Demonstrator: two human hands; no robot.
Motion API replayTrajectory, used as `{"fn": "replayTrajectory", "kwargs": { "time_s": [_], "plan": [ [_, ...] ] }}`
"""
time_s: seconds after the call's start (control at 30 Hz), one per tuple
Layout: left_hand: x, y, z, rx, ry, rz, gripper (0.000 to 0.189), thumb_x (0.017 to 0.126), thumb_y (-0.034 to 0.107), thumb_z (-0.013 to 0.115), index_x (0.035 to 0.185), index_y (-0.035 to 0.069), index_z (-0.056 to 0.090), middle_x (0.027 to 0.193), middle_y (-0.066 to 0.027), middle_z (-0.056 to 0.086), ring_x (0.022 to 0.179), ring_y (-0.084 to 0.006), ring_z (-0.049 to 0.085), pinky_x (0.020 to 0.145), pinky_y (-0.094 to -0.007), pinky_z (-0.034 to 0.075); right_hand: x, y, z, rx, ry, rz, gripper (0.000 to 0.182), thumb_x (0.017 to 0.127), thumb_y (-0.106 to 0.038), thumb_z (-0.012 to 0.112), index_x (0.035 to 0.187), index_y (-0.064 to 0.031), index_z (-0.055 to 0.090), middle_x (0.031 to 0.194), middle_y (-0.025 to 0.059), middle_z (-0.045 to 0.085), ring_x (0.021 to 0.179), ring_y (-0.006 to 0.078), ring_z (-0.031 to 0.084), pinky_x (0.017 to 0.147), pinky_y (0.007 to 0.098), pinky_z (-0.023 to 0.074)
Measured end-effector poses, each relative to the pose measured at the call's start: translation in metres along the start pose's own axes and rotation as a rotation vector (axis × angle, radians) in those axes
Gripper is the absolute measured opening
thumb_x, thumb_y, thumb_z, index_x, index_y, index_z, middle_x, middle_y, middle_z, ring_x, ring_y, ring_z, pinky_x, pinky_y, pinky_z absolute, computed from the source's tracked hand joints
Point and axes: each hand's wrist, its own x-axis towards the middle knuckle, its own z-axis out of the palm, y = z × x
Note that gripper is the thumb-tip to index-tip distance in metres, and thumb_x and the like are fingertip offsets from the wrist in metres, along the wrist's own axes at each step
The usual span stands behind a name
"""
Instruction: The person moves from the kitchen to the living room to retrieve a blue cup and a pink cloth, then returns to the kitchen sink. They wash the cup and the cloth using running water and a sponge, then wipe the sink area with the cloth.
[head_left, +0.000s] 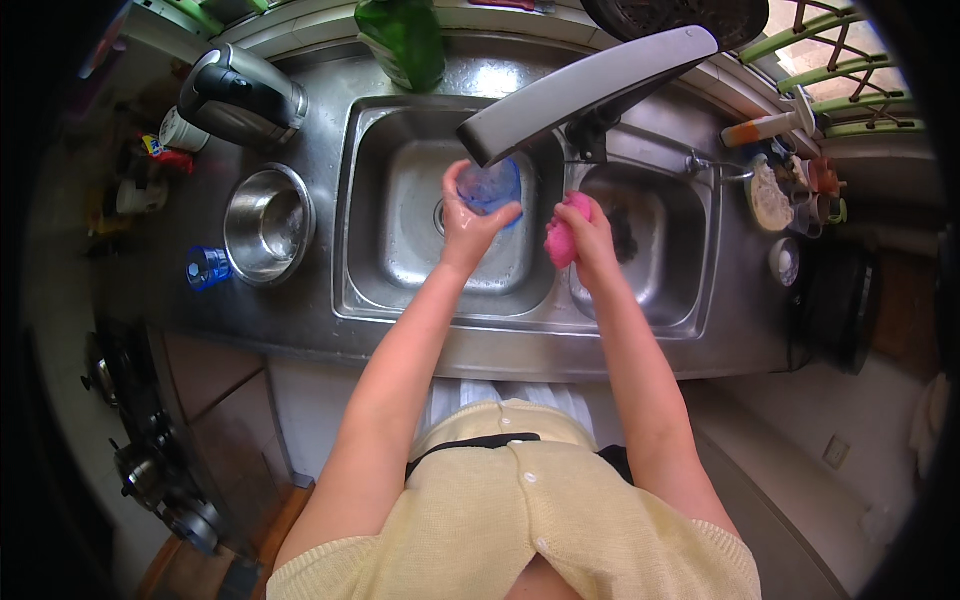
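My left hand (474, 225) grips a clear blue cup (491, 187) over the larger basin (397, 202) of a stainless steel double sink. The tap's broad grey spout (592, 86) reaches over the cup's upper edge. In my right hand (594, 236) is a squeezed pink sponge (562, 238), held above the divider beside the smaller basin (679, 247). The wet left hand has its thumb and fingers around the cup's sides. Part of the drain (439, 217) shows behind that hand.
On the left counter stand a steel bowl (255, 240), another blue cup (208, 268) and an electric kettle (240, 97). A green bottle (405, 45) is behind the sink. At the right are a small bowl (784, 262) and several cups (821, 180).
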Motion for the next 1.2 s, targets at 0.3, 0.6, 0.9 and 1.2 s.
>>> {"fn": "replayTrajectory", "kwargs": {
  "time_s": [0.3, 0.6, 0.9, 1.2],
  "plan": [
    [0.007, 0.007, -0.009, -1.063, -0.081, -0.854, 0.048, 0.082, 0.037, 0.070, 0.120, 0.011, 0.055, 0.110, -0.0109, 0.061, 0.100, -0.0285, 0.061, 0.087, -0.0470, 0.053, -0.004, -0.015, 0.007, 0.008, -0.094, -0.003, 0.045, 0.085, -0.011, 0.064, 0.127, -0.0011, 0.050, 0.094, 0.0107, 0.060, 0.076, 0.0204, 0.064, 0.059, 0.0311, 0.0548],
    [0.011, -0.022, -0.020, -0.520, 0.232, -0.704, 0.065, 0.077, 0.051, 0.073, 0.119, 0.007, 0.051, 0.116, -0.0150, 0.056, 0.102, -0.0287, 0.058, 0.081, -0.0479, 0.054, -0.009, 0.003, 0.027, 0.029, -0.191, 0.118, 0.044, 0.086, -0.013, 0.064, 0.125, -0.0013, 0.049, 0.093, 0.0110, 0.062, 0.075, 0.0212, 0.064, 0.059, 0.0312, 0.0540],
    [0.074, 0.031, -0.110, -0.423, 0.290, -0.429, 0.056, 0.072, 0.032, 0.082, 0.109, 0.002, 0.052, 0.096, -0.0134, 0.060, 0.090, -0.0277, 0.063, 0.071, -0.0403, 0.058, -0.017, 0.036, 0.050, -0.066, -0.233, 0.228, 0.039, 0.085, -0.014, 0.064, 0.121, -0.0005, 0.052, 0.091, 0.0083, 0.062, 0.071, 0.0187, 0.062, 0.063, 0.0311, 0.0520],
    [0.184, 0.012, -0.142, 0.199, 0.485, 0.103, 0.093, 0.053, 0.020, 0.091, 0.129, 0.004, 0.041, 0.120, -0.0139, 0.056, 0.110, -0.0268, 0.056, 0.097, -0.0364, 0.044, -0.029, 0.046, 0.072, -0.164, -0.226, 0.177, 0.035, 0.086, -0.013, 0.065, 0.118, -0.0025, 0.055, 0.089, 0.0064, 0.061, 0.072, 0.0161, 0.062, 0.065, 0.0300, 0.0518]
  ]
}}
